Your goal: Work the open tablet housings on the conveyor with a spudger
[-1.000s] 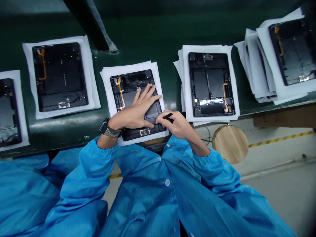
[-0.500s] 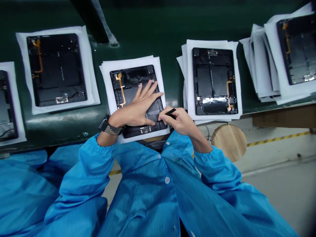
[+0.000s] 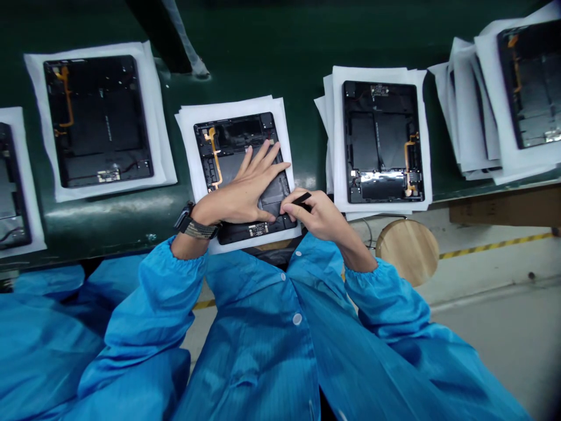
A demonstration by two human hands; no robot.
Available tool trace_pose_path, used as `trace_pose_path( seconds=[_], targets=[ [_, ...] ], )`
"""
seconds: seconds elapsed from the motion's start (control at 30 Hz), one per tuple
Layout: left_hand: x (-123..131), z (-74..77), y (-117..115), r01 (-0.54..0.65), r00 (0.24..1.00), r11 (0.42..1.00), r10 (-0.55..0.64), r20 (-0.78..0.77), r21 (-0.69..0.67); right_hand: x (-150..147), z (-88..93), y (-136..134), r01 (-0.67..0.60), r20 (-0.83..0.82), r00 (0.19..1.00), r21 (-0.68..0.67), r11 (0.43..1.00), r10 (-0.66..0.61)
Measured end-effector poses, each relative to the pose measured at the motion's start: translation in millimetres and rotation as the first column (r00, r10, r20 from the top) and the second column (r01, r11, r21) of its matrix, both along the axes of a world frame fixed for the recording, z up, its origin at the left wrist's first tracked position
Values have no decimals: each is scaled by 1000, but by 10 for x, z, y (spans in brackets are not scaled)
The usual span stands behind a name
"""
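An opened tablet [image 3: 239,132], its dark inside facing up with an orange flex cable [image 3: 215,153] along one side, lies on white sheets [image 3: 187,126] in front of me. My left hand [image 3: 245,190] rests across it, palm down and fingers spread, covering much of its middle. At the tablet's lower right edge, my right hand [image 3: 322,215] pinches a slim, flat black tool [image 3: 302,199]. The tool's end toward the tablet is hidden by my fingertips, so what it touches cannot be seen.
More opened tablets lie on white sheets: one at left [image 3: 103,120], one at right [image 3: 385,140], others at both edges of view. They sit on a green bench [image 3: 263,52]. A round wooden stool [image 3: 407,251] stands below the bench. A blue sleeve [image 3: 39,339] shows at lower left.
Both hands keep nearly the same place on the tablet. The view has shifted very slightly; nothing was taken up or let go.
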State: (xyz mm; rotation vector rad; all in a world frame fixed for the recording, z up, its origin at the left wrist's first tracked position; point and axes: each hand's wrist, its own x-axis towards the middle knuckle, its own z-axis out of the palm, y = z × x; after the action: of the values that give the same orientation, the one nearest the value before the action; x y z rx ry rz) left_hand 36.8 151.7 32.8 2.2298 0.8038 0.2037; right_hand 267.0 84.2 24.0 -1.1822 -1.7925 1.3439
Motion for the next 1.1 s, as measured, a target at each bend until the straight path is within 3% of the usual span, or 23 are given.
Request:
trace_pose_path(
  seconds=[0.63, 1.1],
  targets=[
    [-2, 10, 3, 34, 999, 999, -33, -27, 14, 61, 40, 92, -117, -35, 993, -50, 992, 115],
    [-15, -35, 8, 25, 999, 1000, -25, 30, 0, 78, 52, 97, -136, -45, 990, -40, 990, 135]
  ],
)
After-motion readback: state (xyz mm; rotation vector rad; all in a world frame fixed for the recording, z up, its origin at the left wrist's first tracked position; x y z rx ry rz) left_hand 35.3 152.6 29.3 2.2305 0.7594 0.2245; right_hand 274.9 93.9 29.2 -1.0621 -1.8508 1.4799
